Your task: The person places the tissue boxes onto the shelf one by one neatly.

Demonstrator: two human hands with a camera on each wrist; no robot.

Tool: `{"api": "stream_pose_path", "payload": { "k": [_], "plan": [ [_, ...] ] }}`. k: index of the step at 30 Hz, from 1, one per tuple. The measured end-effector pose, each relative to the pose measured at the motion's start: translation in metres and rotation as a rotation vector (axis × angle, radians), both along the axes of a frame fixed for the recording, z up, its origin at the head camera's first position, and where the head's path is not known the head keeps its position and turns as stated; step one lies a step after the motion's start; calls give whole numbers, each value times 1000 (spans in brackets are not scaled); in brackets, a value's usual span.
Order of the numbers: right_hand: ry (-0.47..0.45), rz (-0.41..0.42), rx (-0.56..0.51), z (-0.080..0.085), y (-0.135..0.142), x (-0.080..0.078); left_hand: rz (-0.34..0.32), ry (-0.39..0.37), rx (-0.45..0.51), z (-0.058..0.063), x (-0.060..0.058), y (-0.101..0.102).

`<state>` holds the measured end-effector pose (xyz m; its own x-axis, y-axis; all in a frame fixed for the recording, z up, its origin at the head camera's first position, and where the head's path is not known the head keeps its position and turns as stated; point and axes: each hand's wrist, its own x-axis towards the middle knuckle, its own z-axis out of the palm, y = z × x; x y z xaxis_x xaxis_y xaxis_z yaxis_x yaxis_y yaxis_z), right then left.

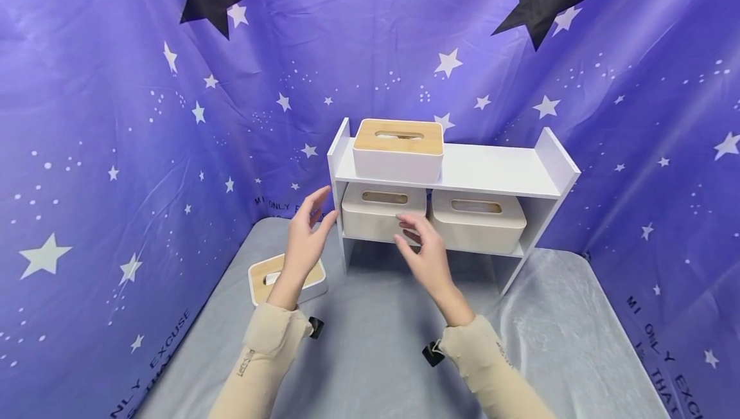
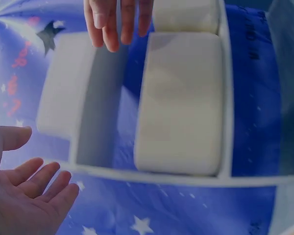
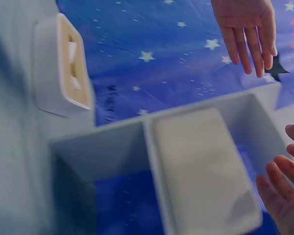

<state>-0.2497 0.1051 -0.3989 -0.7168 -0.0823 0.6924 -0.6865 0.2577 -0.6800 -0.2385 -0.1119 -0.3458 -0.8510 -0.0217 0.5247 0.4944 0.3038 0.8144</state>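
My left hand [image 1: 305,239] hovers just off the left side of a white two-tier shelf [image 1: 491,165], its fingers loosely bent and nothing in them. In front of the lower tier my right hand [image 1: 426,255] is raised, also empty, with thumb and fingers apart. A white tissue box with a wooden lid [image 1: 399,165] sits on the upper tier at the left. Below it, a cream tissue box [image 1: 370,216] and a second cream tissue box [image 1: 480,229] stand side by side. In the left wrist view, the left palm [image 2: 34,200] faces the shelf without touching it.
Another wooden-lidded tissue box [image 1: 312,287] lies on the grey cloth surface [image 1: 370,342], left of the shelf and partly behind my left forearm. A purple star-patterned curtain [image 1: 144,117] encloses the back and sides.
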Motion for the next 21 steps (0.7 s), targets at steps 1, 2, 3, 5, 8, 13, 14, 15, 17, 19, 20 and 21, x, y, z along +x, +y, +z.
{"api": "stream_pose_path", "payload": {
  "k": [1, 2, 3, 5, 8, 13, 14, 15, 17, 19, 20, 21],
  "plan": [
    [-12, 3, 10, -9, -2, -3, 5, -15, -1, -2, 3, -3],
    [-22, 2, 24, -17, -5, -6, 11, -28, 1, -6, 2, -7],
    [-34, 4, 36, -26, -8, -9, 17, -44, 7, -12, 1, -12],
    [-63, 3, 70, -39, -14, -12, 32, -66, 12, -29, -5, -22],
    [-113, 17, 100, -55, -25, -14, 71, -96, 4, -55, -14, -40],
    [-199, 56, 143, -80, -45, -18, 164, -171, -38, -92, -19, -69],
    [-214, 64, 150, -85, -48, -19, 185, -189, -45, -98, -19, -74],
    [-227, 73, 155, -90, -52, -20, 206, -205, -57, -104, -19, -80],
    [-246, 86, 165, -99, -58, -22, 246, -233, -79, -115, -18, -90],
    [-262, 96, 171, -107, -63, -24, 281, -251, -97, -127, -19, -99],
    [-272, 99, 176, -111, -65, -25, 297, -256, -105, -133, -19, -104],
    [-277, 101, 186, -115, -67, -26, 311, -264, -110, -139, -18, -108]
  ]
}}
